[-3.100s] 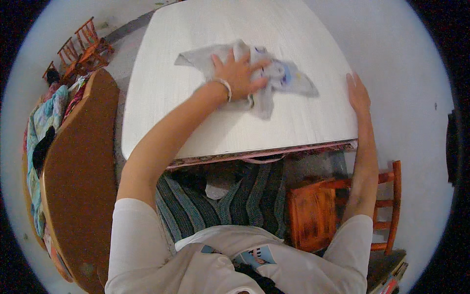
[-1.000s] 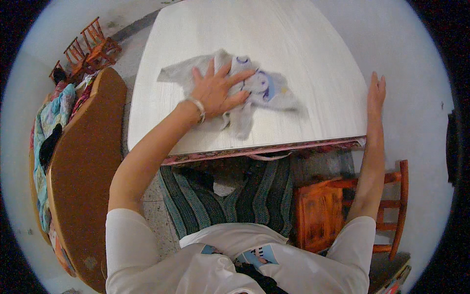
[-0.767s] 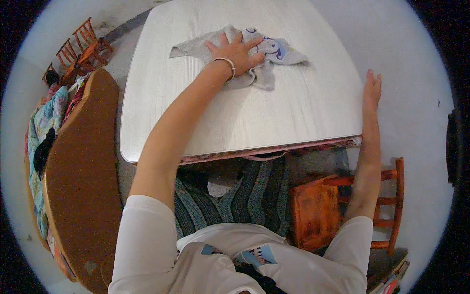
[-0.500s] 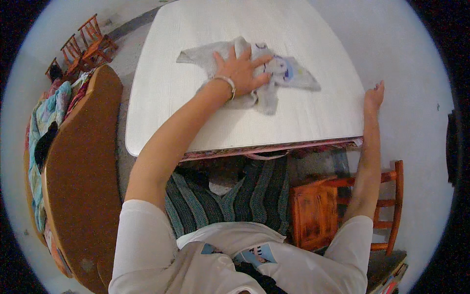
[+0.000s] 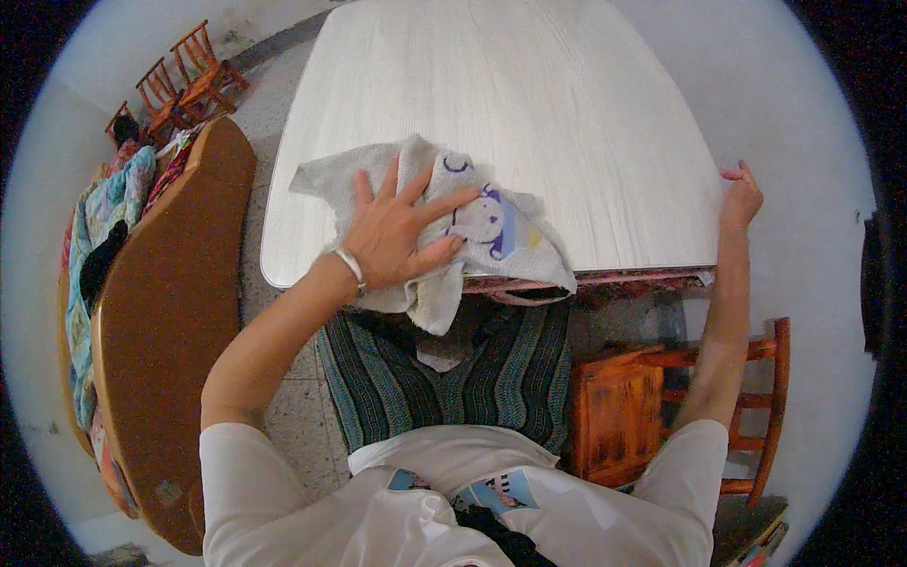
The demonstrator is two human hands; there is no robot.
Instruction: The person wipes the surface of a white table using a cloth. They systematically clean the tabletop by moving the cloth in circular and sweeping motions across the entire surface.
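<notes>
Spreading the left hand [image 5: 392, 231] flat, fingers fanning apart and pinching nothing (wearing a pale bangle [image 5: 351, 269] on that wrist), probably pressing for broad contact between table [image 5: 567, 113] and cloth [image 5: 510, 222]. Lying directly under that palm, reaching out to 10 o'clock in a corner, showing a purple print at 3 o'clock, drooping in folds at 5 o'clock over the table's 6 o'clock edge. Holding the right hand [image 5: 743, 197] beyond the table's side at 3 o'clock, perhaps just for balance; curling its fingers, too turned away for telling whether gripping anything.
</notes>
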